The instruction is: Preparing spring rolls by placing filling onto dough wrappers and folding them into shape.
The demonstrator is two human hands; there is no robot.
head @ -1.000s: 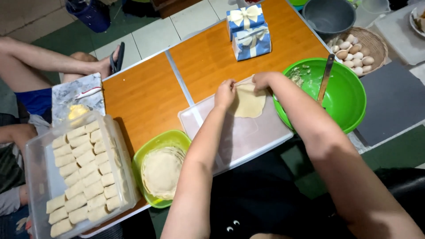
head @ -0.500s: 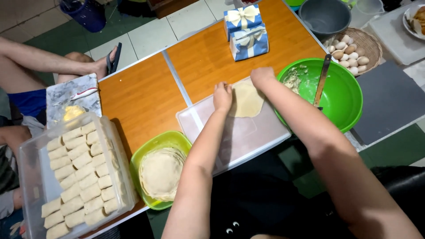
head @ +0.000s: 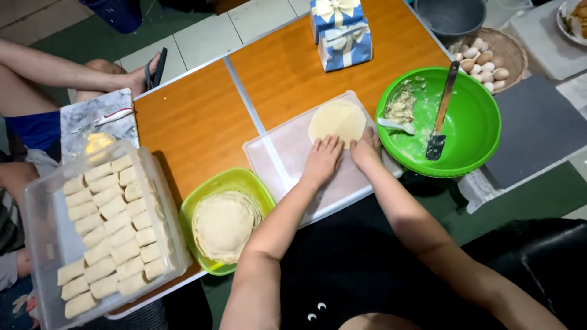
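Observation:
A pale round wrapper [head: 337,120] lies flat on a translucent white board [head: 282,156] on the orange table. My left hand [head: 322,160] rests palm down on the wrapper's near left edge, fingers spread. My right hand [head: 365,148] presses its near right edge, fingers together. Neither hand holds anything. To the right stands a large green bowl [head: 477,131] with some shredded filling [head: 401,107], a white spoon [head: 395,126] and a metal spatula [head: 441,112].
A small green bowl [head: 205,198] holds a stack of wrappers [head: 224,225]. A clear box [head: 43,214] at left holds several finished rolls [head: 110,229]. Blue gift boxes [head: 342,33], a basket of eggs [head: 489,61] and a grey pot [head: 449,15] stand behind. Another person's leg and foot [head: 110,70] lie at left.
Both hands have drawn back toward me from the wrapper's far side to its near edge. The wrapper, bunched before, now lies spread flat and round.

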